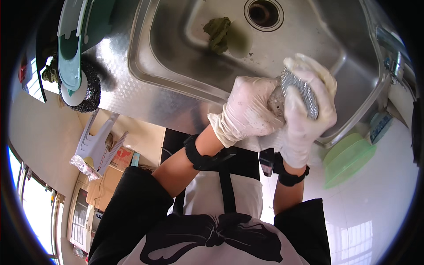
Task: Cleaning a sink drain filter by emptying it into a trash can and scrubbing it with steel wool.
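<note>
Both of my hands wear pale, thin gloves and are close together over the near right part of the stainless steel sink (pixel 179 78). My left hand (pixel 253 107) grips a grey-brown, speckled lump (pixel 275 102), mostly hidden by the fingers; its kind I cannot tell. My right hand (pixel 309 102) is closed around a silvery steel wire scourer (pixel 303 92), held against or right beside the lump. A crumpled dark green leaf (pixel 218 34) lies in the basin, with a blurred olive-green patch at its right. The round drain (pixel 264 15) is beyond them.
Right of the sink stand a translucent green plastic basin (pixel 349 159) and a metal faucet (pixel 396 66). At the left, a green plastic holder (pixel 70 66) and a dark wire scourer (pixel 91 92) are by the steel counter (pixel 116 86). A grey plastic stool (pixel 94 142) stands on the floor.
</note>
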`<state>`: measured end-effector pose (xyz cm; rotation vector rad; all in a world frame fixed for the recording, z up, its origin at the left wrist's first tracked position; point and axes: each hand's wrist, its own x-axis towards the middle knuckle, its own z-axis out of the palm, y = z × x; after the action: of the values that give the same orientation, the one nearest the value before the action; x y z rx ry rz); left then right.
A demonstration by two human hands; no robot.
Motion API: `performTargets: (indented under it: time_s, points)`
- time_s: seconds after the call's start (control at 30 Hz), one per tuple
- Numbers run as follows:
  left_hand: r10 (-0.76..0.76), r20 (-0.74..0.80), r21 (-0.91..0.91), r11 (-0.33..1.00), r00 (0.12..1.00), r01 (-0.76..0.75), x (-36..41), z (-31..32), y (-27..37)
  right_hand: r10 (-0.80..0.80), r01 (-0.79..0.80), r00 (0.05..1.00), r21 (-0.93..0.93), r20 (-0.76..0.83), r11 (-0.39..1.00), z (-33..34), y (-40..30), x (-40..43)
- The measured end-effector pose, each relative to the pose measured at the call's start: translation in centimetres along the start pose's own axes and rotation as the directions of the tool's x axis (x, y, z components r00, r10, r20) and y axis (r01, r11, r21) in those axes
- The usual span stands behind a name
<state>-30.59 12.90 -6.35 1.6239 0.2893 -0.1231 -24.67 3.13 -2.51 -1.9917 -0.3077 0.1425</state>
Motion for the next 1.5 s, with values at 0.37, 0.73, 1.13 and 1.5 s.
performTargets:
  time_s: [0.37,0.73,1.13,1.5]
  points:
    - [-0.132,0.248,-0.556,0.792,0.960,0.252,0.1,-2.0,1.1,0.410,-0.380,0.882,0.863,0.231,0.334,-2.6,2.7,-3.6]
    - [-0.430,0.181,-0.853,0.379,0.884,0.359,-2.3,1.0,2.6,0.557,-0.155,0.830,0.974,0.038,0.165,-0.1,0.7,-3.9]
    - [-0.158,-0.158,-0.115,0.983,0.975,0.141,-1.0,0.1,0.5,0.035,-0.028,0.997,0.101,-0.070,0.994,-0.1,-1.6,-3.2]
    - [0.135,-0.150,0.234,0.967,0.979,-0.097,-0.8,0.6,-1.1,-0.067,0.072,0.997,-0.206,0.030,0.976,-0.3,-0.2,-2.3]
